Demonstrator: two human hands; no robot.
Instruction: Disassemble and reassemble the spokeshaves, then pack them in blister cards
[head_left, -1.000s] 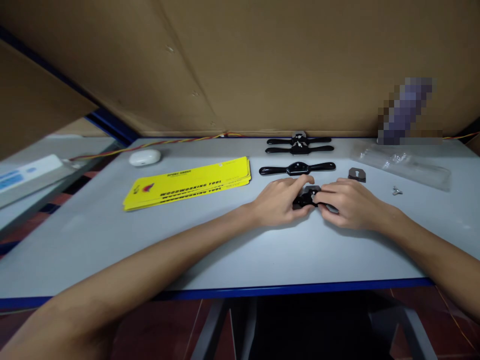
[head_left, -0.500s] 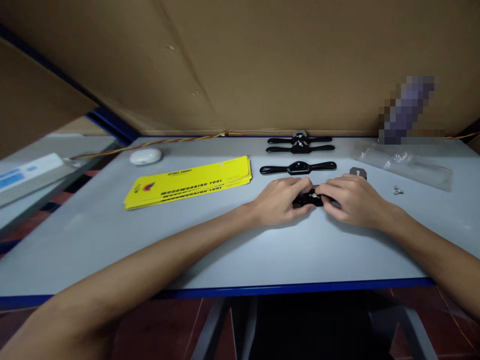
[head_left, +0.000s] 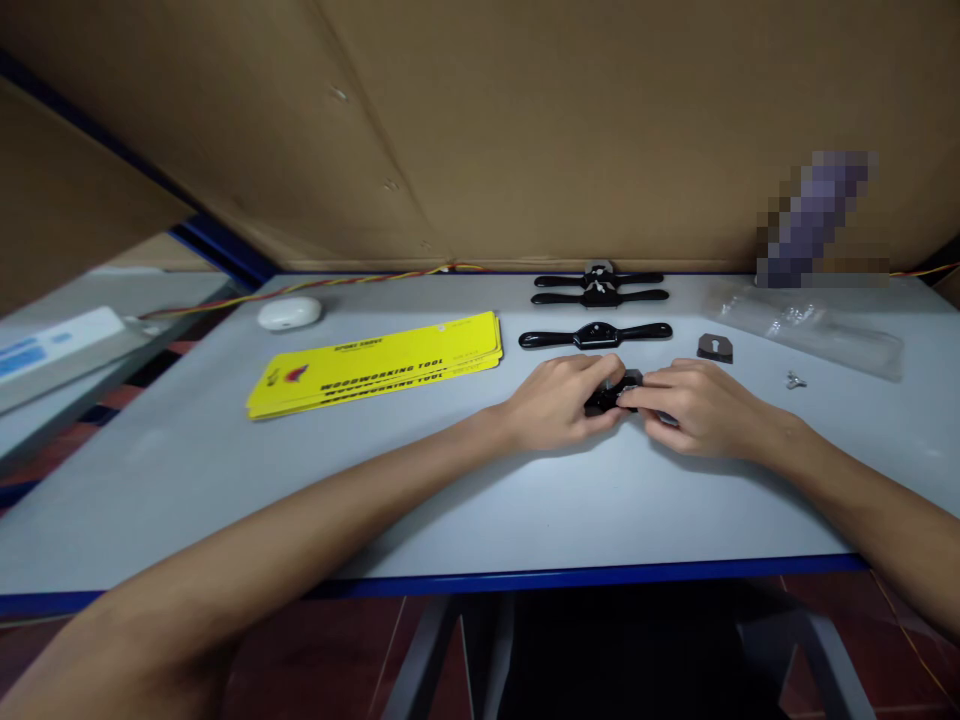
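Note:
A black spokeshave (head_left: 609, 396) lies on the grey table (head_left: 225, 480), mostly covered by both hands. My left hand (head_left: 561, 402) grips its left handle. My right hand (head_left: 697, 408) covers its right side, with the fingertips pinching something small at the middle of the tool. Just behind the hands lies another black spokeshave (head_left: 595, 336). Two more spokeshaves (head_left: 598, 289) lie at the table's far edge. A small dark metal plate (head_left: 715, 347) rests behind my right hand, and a small silver wing nut (head_left: 795, 379) lies to the right.
A stack of yellow "woodworking tool" cards (head_left: 375, 365) lies left of the hands, with a white oval case (head_left: 289, 312) behind it. A clear plastic bag (head_left: 806, 322) sits at the back right. Cardboard walls (head_left: 525, 130) rise behind the table. Coloured wires (head_left: 315, 287) run along the back edge.
My right hand has drawn back slightly towards me, uncovering the dark metal plate behind it. Its fingers keep working at the middle of the spokeshave. My left hand has barely moved.

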